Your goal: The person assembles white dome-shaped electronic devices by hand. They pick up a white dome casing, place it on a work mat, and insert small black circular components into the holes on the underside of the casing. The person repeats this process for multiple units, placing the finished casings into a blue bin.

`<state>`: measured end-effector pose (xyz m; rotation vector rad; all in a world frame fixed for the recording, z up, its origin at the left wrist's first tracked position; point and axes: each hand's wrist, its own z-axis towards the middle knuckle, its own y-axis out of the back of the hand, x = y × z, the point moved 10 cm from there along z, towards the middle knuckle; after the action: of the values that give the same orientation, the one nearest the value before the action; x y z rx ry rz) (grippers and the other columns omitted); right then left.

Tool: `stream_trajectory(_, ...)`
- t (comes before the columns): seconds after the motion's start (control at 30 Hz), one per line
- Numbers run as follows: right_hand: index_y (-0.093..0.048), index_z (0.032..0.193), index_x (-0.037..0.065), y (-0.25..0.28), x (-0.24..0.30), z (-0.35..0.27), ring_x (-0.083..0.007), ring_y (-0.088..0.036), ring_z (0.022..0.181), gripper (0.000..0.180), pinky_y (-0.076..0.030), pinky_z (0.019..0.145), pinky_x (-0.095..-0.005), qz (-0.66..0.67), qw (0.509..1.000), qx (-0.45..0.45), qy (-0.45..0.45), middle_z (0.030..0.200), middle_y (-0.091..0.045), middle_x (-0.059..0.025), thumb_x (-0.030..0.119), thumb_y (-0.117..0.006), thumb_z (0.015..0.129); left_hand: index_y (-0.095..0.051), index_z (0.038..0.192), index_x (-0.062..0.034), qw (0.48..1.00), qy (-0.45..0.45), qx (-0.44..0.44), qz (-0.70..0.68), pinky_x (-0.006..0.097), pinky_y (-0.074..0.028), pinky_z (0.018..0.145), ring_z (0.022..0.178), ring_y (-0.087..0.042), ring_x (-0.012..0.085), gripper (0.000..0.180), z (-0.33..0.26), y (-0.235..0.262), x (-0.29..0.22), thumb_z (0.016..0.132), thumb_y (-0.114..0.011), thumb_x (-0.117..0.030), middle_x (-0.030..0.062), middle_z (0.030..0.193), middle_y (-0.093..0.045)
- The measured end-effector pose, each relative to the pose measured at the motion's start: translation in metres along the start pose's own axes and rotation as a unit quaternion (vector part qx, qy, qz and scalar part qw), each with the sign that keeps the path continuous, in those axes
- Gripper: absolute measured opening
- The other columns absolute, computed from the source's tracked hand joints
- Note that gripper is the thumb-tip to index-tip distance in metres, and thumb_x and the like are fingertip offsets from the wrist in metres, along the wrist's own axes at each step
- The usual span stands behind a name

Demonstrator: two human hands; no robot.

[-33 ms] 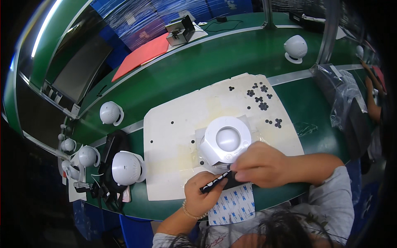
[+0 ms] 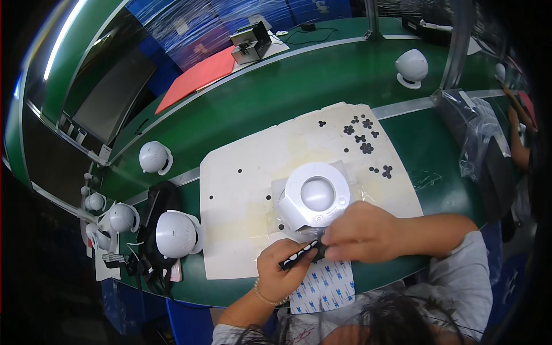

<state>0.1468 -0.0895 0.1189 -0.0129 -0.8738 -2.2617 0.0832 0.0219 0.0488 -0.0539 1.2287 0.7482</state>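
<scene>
My left hand [image 2: 280,268] is closed round a black strip with white round spots [image 2: 299,254], held at a slant. My right hand [image 2: 363,231] is closed in a pinch at the strip's upper end, beside a dark piece; what sits between its fingertips is hidden. Just beyond both hands lies a white rounded device [image 2: 317,194] with its ring-shaped base facing up. It rests on the pale board [image 2: 241,247]. Under my hands, a white backing sheet with blue print [image 2: 325,290] overlaps the board's near edge.
Small black round pads [image 2: 366,148] are scattered on the board, mostly far right. Several similar white devices [image 2: 177,234] stand at the left, near black cables [image 2: 146,267]. Another white device [image 2: 411,68] stands far right. Plastic bags [image 2: 486,135] lie at the right, near another person's arm.
My right hand has dropped slightly, and the dark piece by its fingertips has shifted. My left hand and the white device stay almost in place.
</scene>
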Motion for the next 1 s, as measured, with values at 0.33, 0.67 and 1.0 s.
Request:
stream_trajectory(0.33, -0.039, 0.118, 0.002, 0.021, -0.083, -0.002, -0.0161, -0.051, 0.078, 0.044, -0.044, 0.069, -0.0264, 0.134, 0.959, -0.124, -0.216, 0.104, -0.045, -0.013, -0.006, -0.049, 0.077, -0.063, 0.091, -0.0017, 0.981, -0.159, -0.012, 0.109, 0.029, -0.048, 0.061, 0.075, -0.061, 0.0212, 0.034, 0.001, -0.003, -0.029, 0.058, -0.065, 0.005, 0.0162, 0.106, -0.057)
stream_trajectory(0.67, -0.027, 0.128, 0.003, 0.004, -0.119, -0.004, -0.0117, -0.049, 0.078, 0.055, -0.042, 0.074, -0.025, 0.257, 0.904, -0.068, -0.334, 0.109, -0.042, -0.0141, -0.011, -0.038, 0.076, -0.063, 0.094, -0.003, 0.957, -0.195, 0.099, 0.189, 0.028, -0.046, 0.058, 0.068, -0.06, 0.0209, 0.039, -0.003, -0.016, -0.028, 0.055, -0.067, -0.005, 0.0128, 0.114, -0.055)
stream_trajectory(1.0, -0.038, 0.122, 0.005, 0.011, -0.111, 0.001, -0.0179, -0.052, 0.078, 0.05, -0.044, 0.072, -0.0275, 0.152, 0.934, -0.056, -0.32, 0.101, -0.048, -0.0118, -0.01, -0.046, 0.076, -0.062, 0.093, -0.0014, 0.956, -0.194, 0.122, 0.18, 0.029, -0.046, 0.058, 0.068, -0.06, 0.0204, 0.036, -0.001, -0.017, -0.026, 0.058, -0.065, -0.004, 0.0138, 0.114, -0.054)
